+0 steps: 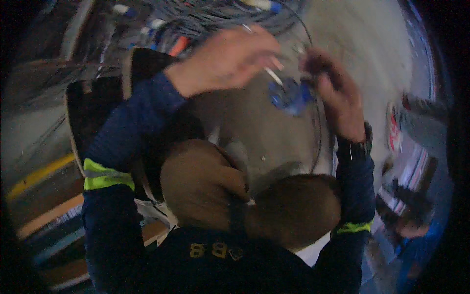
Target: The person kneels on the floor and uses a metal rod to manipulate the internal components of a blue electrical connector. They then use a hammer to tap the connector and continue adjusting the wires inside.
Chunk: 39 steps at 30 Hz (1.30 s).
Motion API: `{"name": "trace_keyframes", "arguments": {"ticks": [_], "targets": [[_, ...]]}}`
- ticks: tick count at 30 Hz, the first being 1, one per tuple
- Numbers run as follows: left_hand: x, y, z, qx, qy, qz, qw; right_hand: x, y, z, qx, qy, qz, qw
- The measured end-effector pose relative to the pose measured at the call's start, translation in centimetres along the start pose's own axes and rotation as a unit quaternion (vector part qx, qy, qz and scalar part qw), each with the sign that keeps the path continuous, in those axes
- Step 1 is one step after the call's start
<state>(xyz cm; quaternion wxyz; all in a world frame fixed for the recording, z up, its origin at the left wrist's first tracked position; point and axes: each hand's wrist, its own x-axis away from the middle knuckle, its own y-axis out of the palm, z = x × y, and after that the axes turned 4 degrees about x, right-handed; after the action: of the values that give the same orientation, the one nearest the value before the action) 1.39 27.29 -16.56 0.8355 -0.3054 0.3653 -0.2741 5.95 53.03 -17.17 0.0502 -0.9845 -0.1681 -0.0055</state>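
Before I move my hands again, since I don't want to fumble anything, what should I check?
1. Left hand has the thin pale piece: ok, it juts from the fingertips.
2. Right hand has a firm grip: cannot tell, too blurred.
3. Hands apart: ok, a gap shows between them.
4. Blue item identified: cannot tell, blurred.
5. Right hand free of the thin dark cable: cannot tell, they overlap in view.

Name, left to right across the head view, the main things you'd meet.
Long yellow strip → yellow-green reflective sleeve band → bare left hand → blurred, shiny blue object → bare right hand → blurred red-and-white object.
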Motion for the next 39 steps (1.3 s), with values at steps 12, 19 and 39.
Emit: {"name": "trace_keyframes", "arguments": {"ticks": [12,19,39], "targets": [[1.0,2.7,3.0,-0.029,0.031,-0.15,0.988,0.8,-1.0,3.1,-0.124,0.132,-0.219,0.959],[0.4,2.3,0.8,0.045,-0.008,-0.136,0.99,-0.6,-0.1,2.3,-0.108,0.173,-0.152,0.967],[0.2,1.7,0.9,0.193,-0.044,-0.096,0.976,1.2,1.5,0.0,-0.129,0.081,-0.072,0.986]]}}
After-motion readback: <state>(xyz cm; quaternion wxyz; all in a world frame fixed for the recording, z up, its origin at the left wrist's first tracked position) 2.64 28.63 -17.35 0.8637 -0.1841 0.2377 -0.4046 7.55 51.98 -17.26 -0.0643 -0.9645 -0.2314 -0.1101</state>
